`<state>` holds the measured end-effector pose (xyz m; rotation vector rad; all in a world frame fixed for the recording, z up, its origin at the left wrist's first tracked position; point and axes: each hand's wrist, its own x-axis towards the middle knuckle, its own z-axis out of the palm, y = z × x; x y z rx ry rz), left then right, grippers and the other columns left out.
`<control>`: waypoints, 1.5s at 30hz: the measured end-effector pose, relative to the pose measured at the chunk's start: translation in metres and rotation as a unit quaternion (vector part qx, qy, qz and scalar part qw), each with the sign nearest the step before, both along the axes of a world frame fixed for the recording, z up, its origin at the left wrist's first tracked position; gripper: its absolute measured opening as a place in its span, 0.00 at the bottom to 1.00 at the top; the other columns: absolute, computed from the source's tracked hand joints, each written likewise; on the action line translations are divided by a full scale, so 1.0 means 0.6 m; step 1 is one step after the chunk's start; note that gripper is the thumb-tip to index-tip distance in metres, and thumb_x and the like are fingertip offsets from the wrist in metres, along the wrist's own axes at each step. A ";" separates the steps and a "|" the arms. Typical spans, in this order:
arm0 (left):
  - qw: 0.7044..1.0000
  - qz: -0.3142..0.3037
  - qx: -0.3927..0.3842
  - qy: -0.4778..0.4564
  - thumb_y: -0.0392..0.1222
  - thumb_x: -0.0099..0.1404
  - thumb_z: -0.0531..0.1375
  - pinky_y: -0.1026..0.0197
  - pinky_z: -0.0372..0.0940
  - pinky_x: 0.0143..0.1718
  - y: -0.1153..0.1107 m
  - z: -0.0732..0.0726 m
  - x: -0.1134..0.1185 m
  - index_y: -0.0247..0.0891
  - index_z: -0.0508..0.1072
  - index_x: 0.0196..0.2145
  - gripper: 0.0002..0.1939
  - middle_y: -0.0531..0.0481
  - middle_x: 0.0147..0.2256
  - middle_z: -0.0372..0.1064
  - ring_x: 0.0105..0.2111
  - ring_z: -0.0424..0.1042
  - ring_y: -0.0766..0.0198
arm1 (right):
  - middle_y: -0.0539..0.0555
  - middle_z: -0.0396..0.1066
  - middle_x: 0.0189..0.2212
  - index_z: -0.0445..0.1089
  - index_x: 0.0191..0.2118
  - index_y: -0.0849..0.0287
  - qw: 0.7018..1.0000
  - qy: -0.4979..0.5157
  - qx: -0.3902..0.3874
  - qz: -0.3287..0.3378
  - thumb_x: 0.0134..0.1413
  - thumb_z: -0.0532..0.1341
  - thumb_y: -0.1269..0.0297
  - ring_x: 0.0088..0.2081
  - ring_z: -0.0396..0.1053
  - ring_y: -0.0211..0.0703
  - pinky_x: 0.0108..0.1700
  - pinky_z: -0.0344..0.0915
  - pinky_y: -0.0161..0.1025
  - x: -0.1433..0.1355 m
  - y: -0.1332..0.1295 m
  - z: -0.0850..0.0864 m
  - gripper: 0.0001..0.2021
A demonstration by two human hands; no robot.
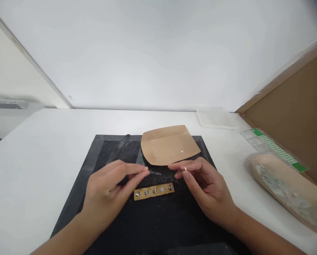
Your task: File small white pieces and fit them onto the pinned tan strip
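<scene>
My left hand (113,184) is closed in a pinch above the black mat, thumb and index fingertips together. Whatever may be between them is too small to make out. In my right hand (205,186), a tiny white piece (185,169) shows at the thumb tip, against the fingers. Below and between both hands lies a short gold-brown strip (150,192) carrying a row of several round silvery pieces; one spot looks paler and flat. Just beyond my fingertips is a tan paper sheet (166,140) with a few small pale bits on it.
The black mat (148,226) lies on a white table (60,131). A slim dark tool, perhaps tweezers (121,143), rests at its back left. On the right are a clear plastic tray (215,120), a green-and-white labelled package (277,148) and a tan container (288,187) holding clear plastic bits.
</scene>
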<state>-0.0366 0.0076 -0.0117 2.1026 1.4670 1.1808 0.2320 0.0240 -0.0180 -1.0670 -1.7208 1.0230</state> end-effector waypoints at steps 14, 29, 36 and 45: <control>0.997 -0.047 0.055 0.029 0.38 0.69 0.70 0.61 0.70 0.37 0.016 -0.007 0.001 0.43 0.78 0.41 0.05 0.56 0.34 0.79 0.34 0.73 0.64 | 0.51 0.70 0.37 0.73 0.44 0.54 0.993 -0.086 0.042 0.068 0.66 0.64 0.68 0.35 0.69 0.39 0.36 0.67 0.36 -0.008 -0.001 -0.015 0.03; 0.988 -0.108 0.109 0.009 0.34 0.68 0.71 0.60 0.68 0.35 0.018 -0.013 0.003 0.37 0.79 0.40 0.05 0.55 0.33 0.81 0.32 0.68 0.66 | 0.54 0.67 0.43 0.78 0.43 0.53 0.971 -0.200 0.086 0.095 0.64 0.65 0.69 0.42 0.70 0.43 0.41 0.69 0.42 -0.020 -0.009 -0.024 0.05; 0.990 -0.097 0.097 0.021 0.33 0.69 0.70 0.61 0.68 0.35 0.019 -0.010 0.005 0.37 0.80 0.40 0.03 0.54 0.33 0.80 0.33 0.68 0.65 | 0.55 0.68 0.44 0.78 0.44 0.53 0.965 -0.222 0.099 0.103 0.66 0.63 0.70 0.43 0.70 0.44 0.43 0.70 0.42 -0.018 -0.005 -0.022 0.07; 0.990 -0.110 0.080 0.026 0.32 0.69 0.70 0.62 0.69 0.38 0.017 -0.016 0.003 0.37 0.80 0.41 0.04 0.54 0.34 0.79 0.35 0.67 0.64 | 0.55 0.69 0.44 0.76 0.46 0.54 0.960 -0.235 0.091 0.124 0.65 0.62 0.72 0.44 0.71 0.44 0.44 0.70 0.41 -0.016 -0.002 -0.023 0.09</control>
